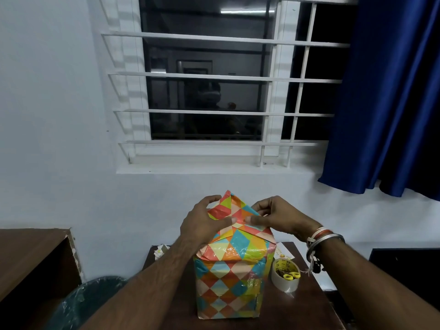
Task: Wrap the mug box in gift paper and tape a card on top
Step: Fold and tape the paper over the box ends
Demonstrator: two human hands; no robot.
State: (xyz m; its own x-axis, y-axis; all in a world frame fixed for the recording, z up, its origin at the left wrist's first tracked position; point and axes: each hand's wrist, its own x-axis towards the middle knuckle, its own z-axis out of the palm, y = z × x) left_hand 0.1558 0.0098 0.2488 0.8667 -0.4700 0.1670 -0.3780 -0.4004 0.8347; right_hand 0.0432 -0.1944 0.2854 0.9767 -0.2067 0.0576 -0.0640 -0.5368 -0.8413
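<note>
Standing upright on the dark brown counter [316, 303], the mug box [229, 282] is covered on every visible side in gift paper [235, 246] printed with diamonds in orange, red, teal, yellow and cream. Glossy strips of clear tape show across the box's upper front edge and down its right front corner. At the top of the box the paper is gathered into folded flaps, and one pointed flap rises above the rest, not yet flat.

The left hand [204, 222] rests on the left of the box top, fingers curled over the far side of the flaps and thumb pressed on the near fold. The right hand [276, 215] sits on the right of the box top, its thumb tip nearly meeting the left thumb at the centre of the fold and its fingers pinching the paper edge behind. Both hands are thus closed on the gift paper. The right wrist carries metal bangles [326, 242] and thread bands.

Just right of the box, a roll of tape [284, 278] lies on the counter, with yellow-handled scissors [291, 275] at the roll's opening. Behind the roll, still right of the box, a pale card [283, 252] with a small yellow mark lies flat. A crumpled scrap of paper [162, 251] sits to the left rear of the box.

Beyond the box stand a white wall [47, 115], a barred window [214, 91] and a blue curtain [392, 91].
</note>
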